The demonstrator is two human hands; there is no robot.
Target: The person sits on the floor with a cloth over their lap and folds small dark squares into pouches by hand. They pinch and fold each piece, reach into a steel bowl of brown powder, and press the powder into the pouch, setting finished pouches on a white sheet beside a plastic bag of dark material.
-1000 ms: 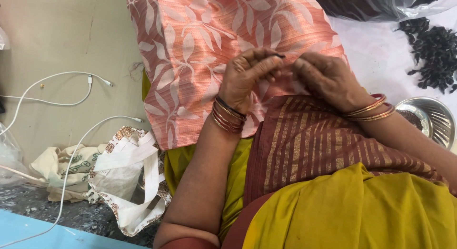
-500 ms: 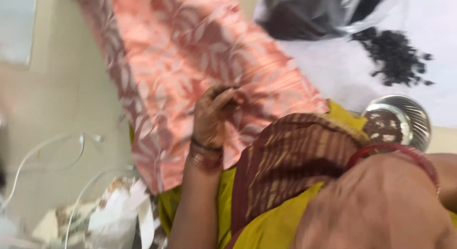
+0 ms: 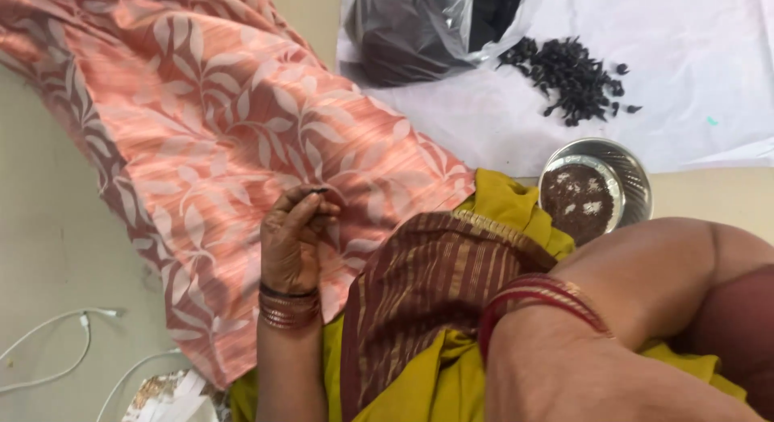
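Our left hand has its fingertips pinched together on a small dark piece, held just above the peach leaf-patterned cloth. To its right, past the yellow and maroon cloth, stands a steel bowl of dark bits, with a pile of dark pods beyond on white sheet. Our right forearm with red bangles fills the near corner; we cannot tell how that hand is.

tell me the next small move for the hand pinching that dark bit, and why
Probably carry the left hand across to the steel bowl and drop the small dark piece there. It is pinched at the fingertips over the pink leaf-print cloth, apart from the bowl, which already holds dark bits. The right forearm is raised close to the camera, its hand unseen.
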